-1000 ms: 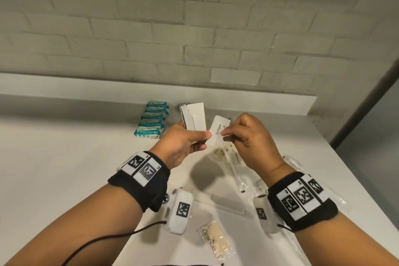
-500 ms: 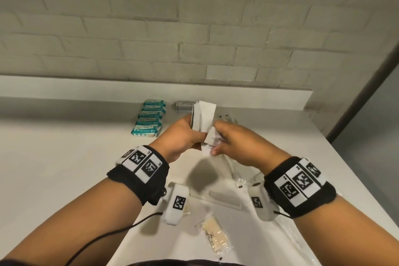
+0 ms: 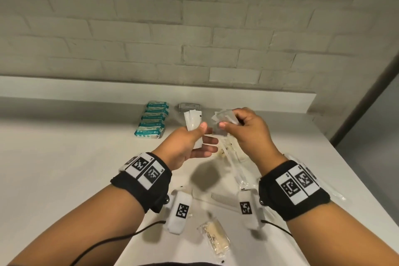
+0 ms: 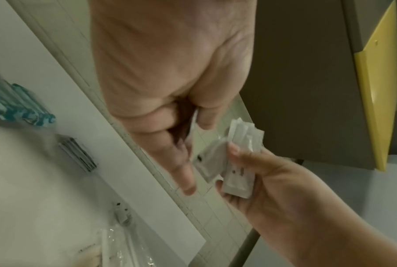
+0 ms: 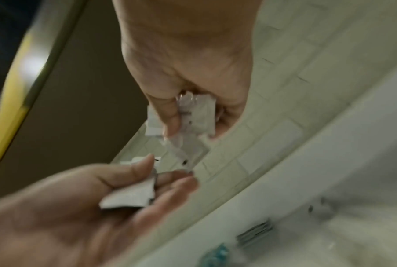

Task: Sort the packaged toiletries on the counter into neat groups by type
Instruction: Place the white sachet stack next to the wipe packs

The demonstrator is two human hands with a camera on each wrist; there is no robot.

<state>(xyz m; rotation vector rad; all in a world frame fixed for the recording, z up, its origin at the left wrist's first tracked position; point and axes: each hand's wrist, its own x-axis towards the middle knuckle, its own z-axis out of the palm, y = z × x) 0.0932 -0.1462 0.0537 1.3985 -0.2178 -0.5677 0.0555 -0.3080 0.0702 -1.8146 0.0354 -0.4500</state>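
Note:
My left hand (image 3: 195, 141) pinches a small stack of white sachets (image 3: 192, 122) between thumb and fingers, held upright above the counter (image 3: 64, 168). Just to the right and a little apart, my right hand (image 3: 241, 129) grips another bunch of thin white and clear sachets (image 3: 224, 117). In the left wrist view the right hand (image 4: 268, 173) holds its sachets (image 4: 239, 162) close to my left fingers (image 4: 183, 173). In the right wrist view those sachets (image 5: 199, 115) hang from the right thumb and fingers, above the left hand's stack (image 5: 129, 196).
A row of teal packets (image 3: 152, 122) lies at the back by the ledge, with a grey packet stack (image 3: 190, 106) beside it. Clear-wrapped toothbrushes (image 3: 234, 162), a wrapped comb (image 3: 222, 200) and a beige wrapped item (image 3: 216, 236) lie below my hands.
The hands came together half a second ago and have now drawn apart. My right hand, which pinched one white sachet, now holds a small bunch.

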